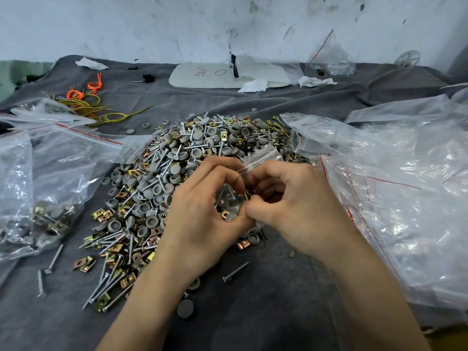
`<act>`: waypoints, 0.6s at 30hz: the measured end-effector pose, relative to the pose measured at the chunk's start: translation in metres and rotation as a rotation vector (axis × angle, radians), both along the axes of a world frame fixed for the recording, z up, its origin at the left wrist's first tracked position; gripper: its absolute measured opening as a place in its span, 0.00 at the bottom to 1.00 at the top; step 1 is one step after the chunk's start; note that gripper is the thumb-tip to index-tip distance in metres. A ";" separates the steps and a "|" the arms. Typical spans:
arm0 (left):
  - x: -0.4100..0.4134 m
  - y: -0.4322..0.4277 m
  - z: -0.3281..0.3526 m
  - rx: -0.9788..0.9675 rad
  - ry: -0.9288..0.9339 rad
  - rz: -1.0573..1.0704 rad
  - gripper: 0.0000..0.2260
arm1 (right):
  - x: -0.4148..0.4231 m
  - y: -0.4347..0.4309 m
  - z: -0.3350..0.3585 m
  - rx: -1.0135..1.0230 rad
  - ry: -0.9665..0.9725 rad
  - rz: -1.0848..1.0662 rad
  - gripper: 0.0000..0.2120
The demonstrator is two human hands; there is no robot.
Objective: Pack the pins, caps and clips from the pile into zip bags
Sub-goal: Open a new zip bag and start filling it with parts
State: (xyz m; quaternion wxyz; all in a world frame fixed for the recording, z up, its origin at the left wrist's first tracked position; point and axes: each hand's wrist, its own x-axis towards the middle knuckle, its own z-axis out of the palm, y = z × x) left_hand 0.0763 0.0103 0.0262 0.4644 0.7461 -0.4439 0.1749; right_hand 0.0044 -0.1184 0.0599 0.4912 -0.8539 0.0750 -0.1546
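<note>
My left hand (pixel 210 198) and right hand (pixel 286 203) pinch a bag (pixel 255 160) | pile (pixel 192 158) at 11 o'clock | risk: clips spill (mouth barely open).

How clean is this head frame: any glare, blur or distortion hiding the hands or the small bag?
Head view: even light; glare flecks the clear bags at right; wide-angle stretching toward the corners; left hand and right hand are sharp, but the transparent small zip bag they hold blends into the pile.
</note>
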 end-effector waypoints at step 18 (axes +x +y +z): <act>-0.004 0.012 0.008 -0.109 0.290 -0.343 0.04 | -0.003 -0.026 -0.011 0.698 0.036 0.552 0.10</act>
